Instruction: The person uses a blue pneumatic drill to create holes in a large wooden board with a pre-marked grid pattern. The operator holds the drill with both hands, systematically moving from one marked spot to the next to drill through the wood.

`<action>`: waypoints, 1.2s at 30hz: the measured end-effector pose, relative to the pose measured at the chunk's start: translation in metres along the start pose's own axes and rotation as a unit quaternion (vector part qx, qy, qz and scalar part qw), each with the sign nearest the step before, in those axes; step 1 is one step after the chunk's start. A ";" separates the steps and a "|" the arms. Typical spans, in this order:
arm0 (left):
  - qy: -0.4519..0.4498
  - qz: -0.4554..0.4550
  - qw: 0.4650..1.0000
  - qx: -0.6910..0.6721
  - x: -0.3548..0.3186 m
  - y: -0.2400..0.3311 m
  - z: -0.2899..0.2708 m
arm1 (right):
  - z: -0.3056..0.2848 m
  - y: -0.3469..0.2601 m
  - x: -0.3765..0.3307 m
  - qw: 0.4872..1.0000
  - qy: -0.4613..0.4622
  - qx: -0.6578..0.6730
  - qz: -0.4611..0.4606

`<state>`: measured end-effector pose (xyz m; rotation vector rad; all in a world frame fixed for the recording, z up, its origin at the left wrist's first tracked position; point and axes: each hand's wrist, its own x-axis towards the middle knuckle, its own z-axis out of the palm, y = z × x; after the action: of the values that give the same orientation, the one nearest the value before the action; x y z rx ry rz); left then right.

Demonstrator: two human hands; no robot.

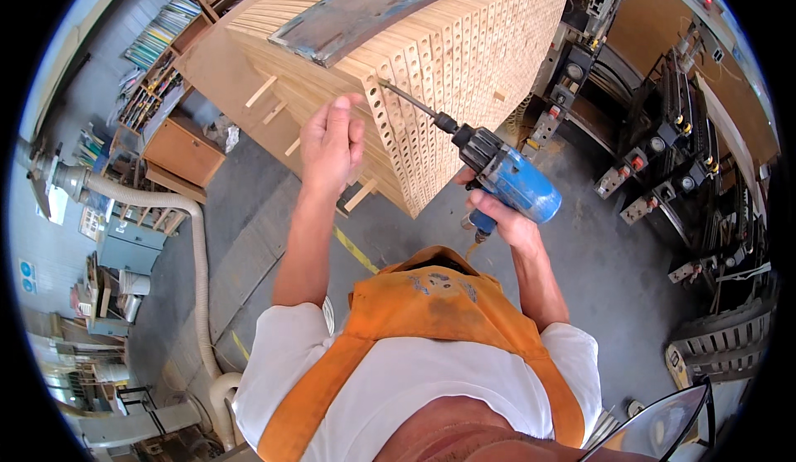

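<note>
In my right hand is a blue pistol-grip power drill, its dark chuck carrying a long thin bit. The bit points up and left, its tip at the top row of holes in a large stack of pale wooden boards. Whether the tip is inside a hole I cannot tell. My left hand is closed beside the stack's near left edge, thumb up and fingers curled. What it holds, if anything, is hidden. A worn dark metal plate lies on top of the stack.
Short wooden strips stick out from the stack's left side. A ribbed hose runs along the floor at left, near shelves and a brown cabinet. Dark machinery lines the right. My orange apron is below.
</note>
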<state>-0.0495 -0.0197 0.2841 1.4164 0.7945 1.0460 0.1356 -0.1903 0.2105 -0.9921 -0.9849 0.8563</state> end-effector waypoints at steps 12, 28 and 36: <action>0.052 0.226 0.952 0.200 0.028 -0.032 0.003 | 0.008 -0.027 0.013 0.995 0.001 -0.099 0.030; 0.071 0.231 0.953 0.185 0.028 -0.030 0.007 | 0.011 -0.025 0.014 0.972 0.014 -0.227 -0.050; 0.070 0.230 0.956 0.168 0.027 -0.032 0.006 | 0.010 -0.031 0.012 0.972 -0.012 -0.234 -0.018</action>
<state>-0.0302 0.0068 0.2573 1.8931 0.7890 1.4270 0.1346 -0.1868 0.2452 -1.3593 -1.2546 0.6157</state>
